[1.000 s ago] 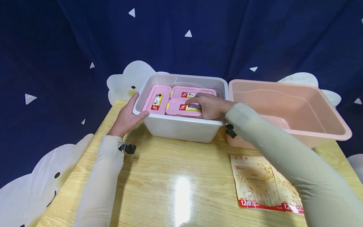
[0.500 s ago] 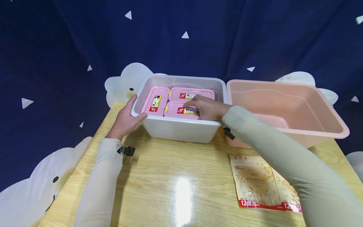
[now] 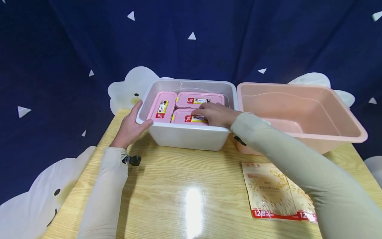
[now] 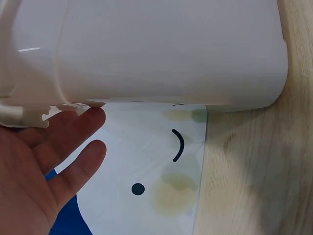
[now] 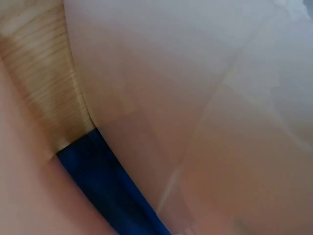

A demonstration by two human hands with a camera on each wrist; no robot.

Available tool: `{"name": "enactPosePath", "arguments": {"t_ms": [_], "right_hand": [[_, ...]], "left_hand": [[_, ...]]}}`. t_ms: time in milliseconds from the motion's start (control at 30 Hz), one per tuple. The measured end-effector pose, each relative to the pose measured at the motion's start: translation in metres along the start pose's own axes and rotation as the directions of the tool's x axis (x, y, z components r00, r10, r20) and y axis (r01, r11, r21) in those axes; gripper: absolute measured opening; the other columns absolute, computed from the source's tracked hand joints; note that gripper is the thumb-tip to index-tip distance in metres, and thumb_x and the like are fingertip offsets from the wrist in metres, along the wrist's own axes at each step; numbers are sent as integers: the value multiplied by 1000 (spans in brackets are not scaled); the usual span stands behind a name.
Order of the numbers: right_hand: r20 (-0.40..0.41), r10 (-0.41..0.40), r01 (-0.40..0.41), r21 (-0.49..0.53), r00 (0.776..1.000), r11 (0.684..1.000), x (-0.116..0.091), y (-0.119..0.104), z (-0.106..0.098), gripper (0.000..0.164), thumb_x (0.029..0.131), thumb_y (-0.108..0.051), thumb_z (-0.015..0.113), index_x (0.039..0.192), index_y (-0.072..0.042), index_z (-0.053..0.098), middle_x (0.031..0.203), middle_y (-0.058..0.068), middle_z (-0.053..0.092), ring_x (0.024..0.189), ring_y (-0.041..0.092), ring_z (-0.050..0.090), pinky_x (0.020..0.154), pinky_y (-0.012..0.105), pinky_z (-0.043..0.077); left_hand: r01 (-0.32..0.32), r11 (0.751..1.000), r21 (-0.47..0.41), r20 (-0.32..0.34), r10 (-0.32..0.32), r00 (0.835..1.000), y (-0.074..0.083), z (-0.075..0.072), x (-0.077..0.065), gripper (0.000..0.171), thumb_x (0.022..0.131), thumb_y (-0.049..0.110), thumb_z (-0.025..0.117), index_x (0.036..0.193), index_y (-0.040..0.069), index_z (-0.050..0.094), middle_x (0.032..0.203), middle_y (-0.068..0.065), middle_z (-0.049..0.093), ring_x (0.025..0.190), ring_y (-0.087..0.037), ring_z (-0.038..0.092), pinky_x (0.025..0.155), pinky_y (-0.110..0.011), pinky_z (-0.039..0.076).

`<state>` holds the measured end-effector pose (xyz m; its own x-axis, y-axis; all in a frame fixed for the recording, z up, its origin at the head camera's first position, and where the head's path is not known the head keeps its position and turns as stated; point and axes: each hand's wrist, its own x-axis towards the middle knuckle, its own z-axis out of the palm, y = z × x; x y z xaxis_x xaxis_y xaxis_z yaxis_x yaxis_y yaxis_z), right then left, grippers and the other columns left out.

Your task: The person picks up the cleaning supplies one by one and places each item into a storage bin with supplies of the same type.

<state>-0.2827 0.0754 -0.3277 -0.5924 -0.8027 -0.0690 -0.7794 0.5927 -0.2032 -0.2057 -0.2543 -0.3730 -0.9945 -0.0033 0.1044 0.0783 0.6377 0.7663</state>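
A navy curtain (image 3: pixel 191 21) backs the wooden worktop (image 3: pixel 161 189). In the white bin (image 3: pixel 186 138), the near pink box (image 3: pixel 181 117) now sits lower, a dark gap behind it. The right hand (image 3: pixel 219 114) hides its right end, grip untellable; the left hand (image 3: pixel 129 128), fingers spread, touches the bin. The right sleeve (image 3: pixel 298 161) crosses a peach bin (image 3: pixel 286 106) and gold packet (image 3: pixel 265 192).

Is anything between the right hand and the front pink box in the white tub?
Nothing visible: the right hand is inside the white tub, over the right end of the front pink box. Fingertip contact is unclear.
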Motion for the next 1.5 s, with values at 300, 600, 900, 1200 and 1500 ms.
{"name": "enactPosePath", "arguments": {"t_ms": [300,600,900,1200,1500], "right_hand": [[2,-10,10,-11,1000,1000,5,-6,1,52,91,-23,68,141,-27,55,126,13,60,113,29,56,101,44,48],[15,-5,5,25,1000,1000,6,-9,5,51,91,-22,67,141,-27,55,127,14,57,116,28,53,104,43,47],[-49,-52,49,-64,997,997,4,-11,4,48,93,-14,64,139,-26,59,119,15,61,108,30,54,96,43,48],[-97,-35,26,-90,995,996,4,-8,5,45,93,-7,61,133,-27,64,115,12,57,103,29,51,90,40,47],[-83,98,-81,189,992,979,-6,-14,-24,45,93,-36,65,132,-13,64,126,12,63,115,27,57,104,44,46]], "left_hand": [[-25,1000,12,-10,25,1000,-3,-5,-6,89,92,41,65,161,22,12,162,-17,29,145,-42,35,116,-66,30],[-30,999,16,-10,30,1000,-6,-6,-12,88,93,41,63,161,22,11,162,-18,29,144,-44,36,115,-67,31],[-33,999,14,-13,33,999,-3,-8,-13,88,92,42,64,161,23,11,163,-16,28,145,-43,34,116,-67,29],[-45,999,7,-13,45,999,-1,-7,-11,86,92,41,63,161,24,14,162,-17,30,144,-42,37,116,-65,31],[-29,1000,8,16,29,999,4,-10,-11,87,93,40,64,161,26,11,162,-17,29,145,-43,35,115,-67,31]]}}
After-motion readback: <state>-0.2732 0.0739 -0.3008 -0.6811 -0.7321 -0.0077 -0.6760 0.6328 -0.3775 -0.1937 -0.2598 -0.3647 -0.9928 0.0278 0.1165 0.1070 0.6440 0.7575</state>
